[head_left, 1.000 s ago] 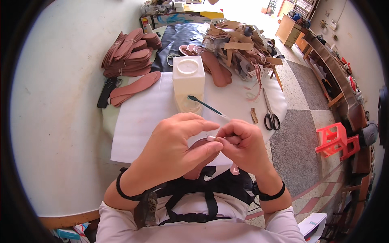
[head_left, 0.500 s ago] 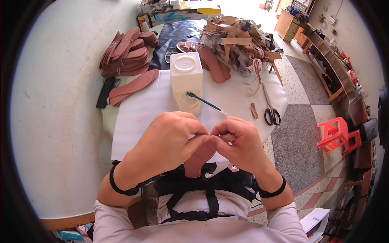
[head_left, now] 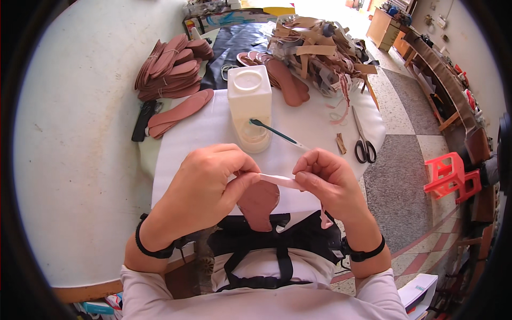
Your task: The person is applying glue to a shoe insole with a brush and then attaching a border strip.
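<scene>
A narrow pale pink strip (head_left: 278,181) stretches between my two hands. My left hand (head_left: 216,178) pinches one end between thumb and fingers. My right hand (head_left: 326,178) grips the strip farther along, and its tail hangs down below that hand. Just beneath, at the table's near edge, lies a reddish-brown insole (head_left: 258,205), partly covered by my left hand. Beyond my hands stands a white square plastic container (head_left: 248,101) with a cut-out low in its front. A dark green brush (head_left: 277,132) with a pale handle end rests in that opening.
Bundled insoles (head_left: 168,66) are stacked at the far left, with loose insoles (head_left: 178,114) nearer. A heap of scrap strips (head_left: 320,53) fills the far right. Black-handled scissors (head_left: 365,144) lie near the right edge, by a small brown scrap (head_left: 341,143). A red stool (head_left: 450,176) stands on the floor.
My hands were together at the fingertips and have drawn apart, exposing a length of pink strip between them. More of the insole below now shows.
</scene>
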The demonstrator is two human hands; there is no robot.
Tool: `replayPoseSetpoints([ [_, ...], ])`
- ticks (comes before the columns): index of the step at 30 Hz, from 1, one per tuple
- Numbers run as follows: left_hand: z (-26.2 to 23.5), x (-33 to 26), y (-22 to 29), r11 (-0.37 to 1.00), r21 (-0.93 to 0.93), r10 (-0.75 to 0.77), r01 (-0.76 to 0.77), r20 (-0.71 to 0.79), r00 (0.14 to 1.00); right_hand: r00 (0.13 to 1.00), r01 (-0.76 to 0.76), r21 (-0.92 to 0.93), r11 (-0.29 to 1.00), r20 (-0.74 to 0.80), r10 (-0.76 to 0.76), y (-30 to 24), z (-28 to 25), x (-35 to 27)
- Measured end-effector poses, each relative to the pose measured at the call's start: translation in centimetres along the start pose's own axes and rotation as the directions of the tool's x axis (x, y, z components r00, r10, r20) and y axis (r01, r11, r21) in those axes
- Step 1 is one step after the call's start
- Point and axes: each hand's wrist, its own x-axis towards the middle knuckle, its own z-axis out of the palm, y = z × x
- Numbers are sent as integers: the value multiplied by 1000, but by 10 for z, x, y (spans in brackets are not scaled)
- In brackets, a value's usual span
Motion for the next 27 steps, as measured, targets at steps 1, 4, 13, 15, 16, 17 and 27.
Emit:
replayPoseSetpoints([
  [1, 0, -2, 0, 999, -33, -36, 36, -11, 999, 1000, 10, 4, 1000, 2, -10, 1, 1, -1],
  [4, 4, -2, -1, 984, -139, -118, 111, -37, 992, 998, 60, 30, 998, -38, -59, 4, 3, -5],
  [13, 11, -8, -15, 963, -205, -194, 174, -83, 977, 998, 48, 32, 998, -52, -46, 27, 2, -12],
  [15, 13, -8, -15, 959, -220, -203, 179, -93, 975, 997, 34, 57, 998, -74, -30, 30, 4, -13],
  [16, 13, -8, -14, 952, -233, -224, 197, -93, 970, 996, 27, 69, 997, -84, -21, 32, 6, -14],
  [17, 14, -7, -13, 945, -247, -241, 212, -92, 966, 995, 40, 79, 996, -95, -33, 34, 7, -14],
  [27, 20, -5, -22, 941, -238, -266, 241, -76, 961, 983, 45, 10, 999, -178, -43, 63, 25, -18],
])
